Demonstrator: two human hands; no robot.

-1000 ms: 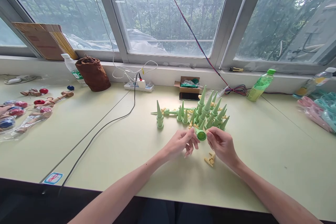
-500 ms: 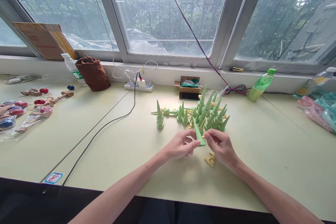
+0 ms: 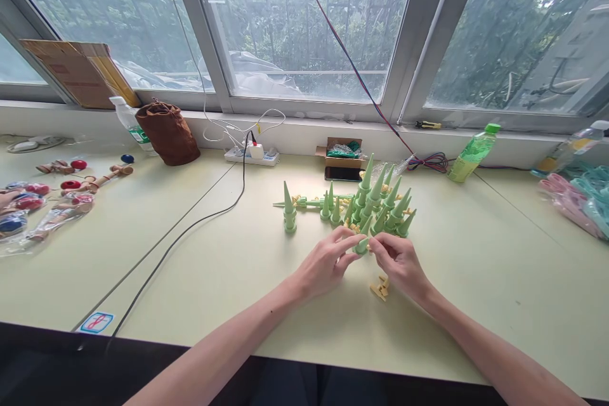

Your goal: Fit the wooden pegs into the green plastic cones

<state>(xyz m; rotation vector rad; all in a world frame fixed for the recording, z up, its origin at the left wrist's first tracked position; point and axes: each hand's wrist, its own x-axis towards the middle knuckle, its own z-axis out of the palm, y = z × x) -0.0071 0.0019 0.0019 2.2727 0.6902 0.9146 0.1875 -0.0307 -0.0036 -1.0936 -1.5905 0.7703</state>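
Note:
My left hand [image 3: 328, 260] grips a small green plastic cone [image 3: 362, 245], its fingers over the top and partly covering it. Against the cone's side, my right hand [image 3: 399, 261] pinches a small yellow piece [image 3: 368, 247], mostly hidden by the fingertips. Several loose yellow plastic pieces [image 3: 380, 289] lie on the table just below my right hand. Right behind both hands stands a dense cluster of green cones [image 3: 375, 196], with yellow bits among them. One stacked green cone piece [image 3: 289, 212] stands apart to the left.
A phone [image 3: 344, 174] and a small cardboard box [image 3: 343, 147] are at the back. A black cable [image 3: 200, 219] crosses the table on the left, from a power strip [image 3: 252, 155]. Further left lie wooden toys [image 3: 95, 183]; a green bottle [image 3: 476, 152] stands at right.
The green cone has turned in my left hand: its tip stood up before and is now covered or foreshortened. My left fingers have moved over its top. My right hand has barely moved.

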